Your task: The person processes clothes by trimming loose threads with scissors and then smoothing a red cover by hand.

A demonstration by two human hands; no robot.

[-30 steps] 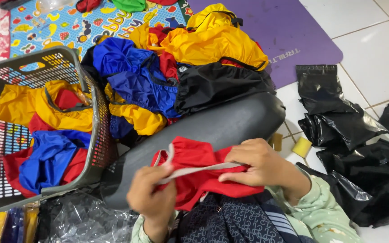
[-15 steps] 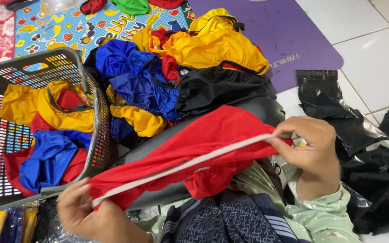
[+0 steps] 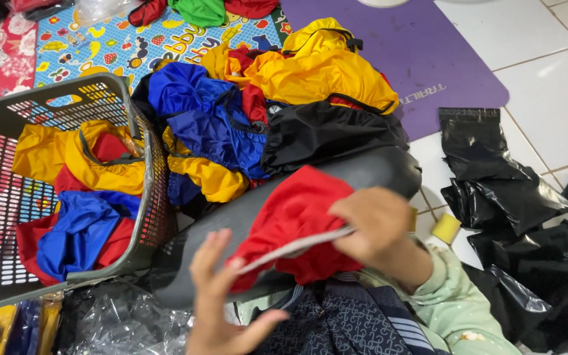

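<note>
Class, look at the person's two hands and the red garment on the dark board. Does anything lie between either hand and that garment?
Nothing visible does. The right hand already grips the red garment at its grey-edged hem, on the dark board. The left hand is spread open right at the garment's lower left end, with no other cloth between them.

black plastic mailer bags (image 3: 494, 177) | right, on floor tiles | clear wrappers (image 3: 113, 322) | bottom-left

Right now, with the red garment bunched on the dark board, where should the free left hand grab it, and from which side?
Best bet: the pale trim band at the lower left corner of the red garment, approached from the left. The right hand already pinches the other end, and the open left hand sits just below that loose corner, which hangs off the dark board.
</note>
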